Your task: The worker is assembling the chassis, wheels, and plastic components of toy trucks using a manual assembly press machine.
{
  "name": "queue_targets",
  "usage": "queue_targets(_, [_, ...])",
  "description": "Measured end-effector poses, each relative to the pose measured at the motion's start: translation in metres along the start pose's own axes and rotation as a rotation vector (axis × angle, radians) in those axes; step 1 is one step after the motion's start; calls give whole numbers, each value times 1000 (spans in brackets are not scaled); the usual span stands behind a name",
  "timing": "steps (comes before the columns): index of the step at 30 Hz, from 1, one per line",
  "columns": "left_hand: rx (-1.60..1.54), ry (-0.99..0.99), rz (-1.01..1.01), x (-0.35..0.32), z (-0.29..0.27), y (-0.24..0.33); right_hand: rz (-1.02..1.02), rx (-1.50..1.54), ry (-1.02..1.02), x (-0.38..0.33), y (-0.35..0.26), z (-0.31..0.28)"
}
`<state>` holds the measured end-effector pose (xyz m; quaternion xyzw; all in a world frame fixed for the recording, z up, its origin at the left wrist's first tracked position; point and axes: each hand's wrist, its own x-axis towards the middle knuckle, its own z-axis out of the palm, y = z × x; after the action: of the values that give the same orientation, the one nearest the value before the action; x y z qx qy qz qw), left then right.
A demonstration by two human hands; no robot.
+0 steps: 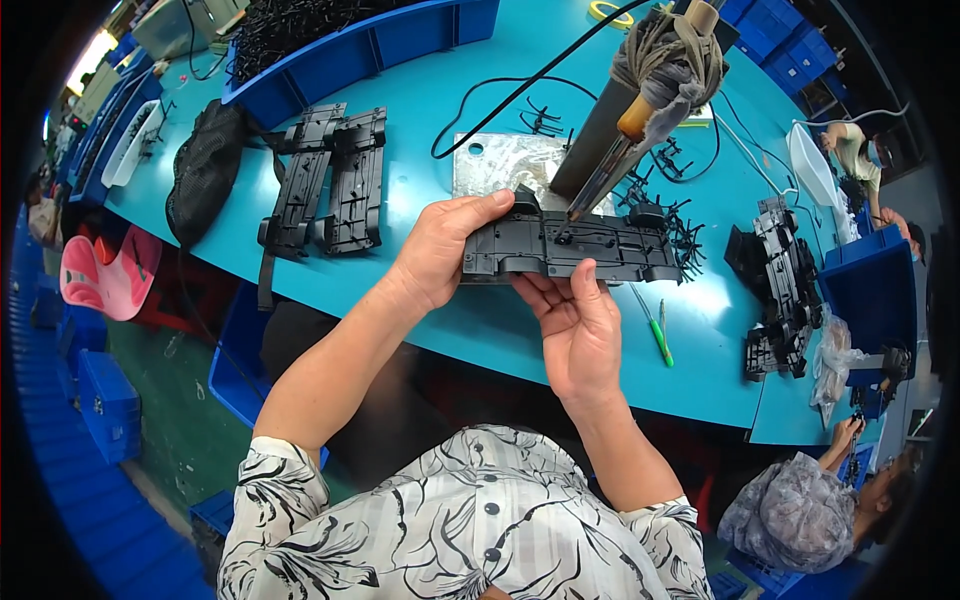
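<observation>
A long black plastic toy-vehicle chassis [610,245] is held level in front of me, above the teal table. My left hand [440,245] is closed round its left end, thumb on top. My right hand [575,335] supports its near edge, with the fingers partly hidden underneath and the thumb at the side. A heating iron with a cloth-wrapped handle [655,85] slants down from a stand. Its dark tip [573,213] meets the upper face of the chassis, or is just above it. A scratched metal plate [490,165] lies behind.
Two more chassis [355,180] lie at left, beside a black mesh bag [205,170]. A blue bin [370,45] of small black parts stands behind. Loose black sprigs [685,225], a green-handled tool [660,335] and stacked chassis [780,280] are at right. A co-worker [800,510] sits lower right.
</observation>
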<state>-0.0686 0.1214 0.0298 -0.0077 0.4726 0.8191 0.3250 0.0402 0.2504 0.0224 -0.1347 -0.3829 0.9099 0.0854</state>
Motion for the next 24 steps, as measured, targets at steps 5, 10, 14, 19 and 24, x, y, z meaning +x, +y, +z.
queue_targets(5, [7, 1, -8, 1, 1, 2, 0, -3, 1, 0, -2, 3])
queue_targets(10, [7, 17, -18, 1, 2, 3, -13, 3, -4, 0, -1, 3])
queue_targets(14, [19, 17, -28, 2, 1, 2, -12, 8, 9, 0, -1, 4])
queue_targets(19, [16, 17, -31, 3, 0, 2, -6, -2, 21, 0, -1, 5])
queue_targets(24, [18, 23, -41, 3, 2, 3, -24, -1, 36, 0, -1, 7])
